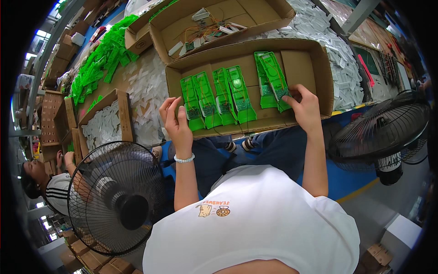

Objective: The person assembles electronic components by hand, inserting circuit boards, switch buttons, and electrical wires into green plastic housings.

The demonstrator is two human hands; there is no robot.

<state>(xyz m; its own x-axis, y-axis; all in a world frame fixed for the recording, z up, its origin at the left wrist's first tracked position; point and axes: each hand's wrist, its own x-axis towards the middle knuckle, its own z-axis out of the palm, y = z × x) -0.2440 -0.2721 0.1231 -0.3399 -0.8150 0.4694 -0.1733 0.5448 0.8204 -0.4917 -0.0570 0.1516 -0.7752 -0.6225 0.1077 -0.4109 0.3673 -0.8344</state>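
Note:
In front of me a shallow cardboard box (301,118) holds several bright green plastic housings with circuit boards and thin wires inside. My right hand (303,107) pinches the lower end of a green housing (274,75) at the right of the row; another housing lies partly beneath it. My left hand (178,125) is at the box's left front corner, fingers apart with nothing in them. Closest to it is the leftmost green housing (189,98). Between the hands, more housings lie side by side, including one (238,89) with a pale round spot.
Behind stands a second cardboard box (269,13) with wired white parts. Green pieces (102,55) and white pieces (315,41) are heaped around. Black fans stand at left (114,196) and right (381,130). Another person (57,187) is at far left.

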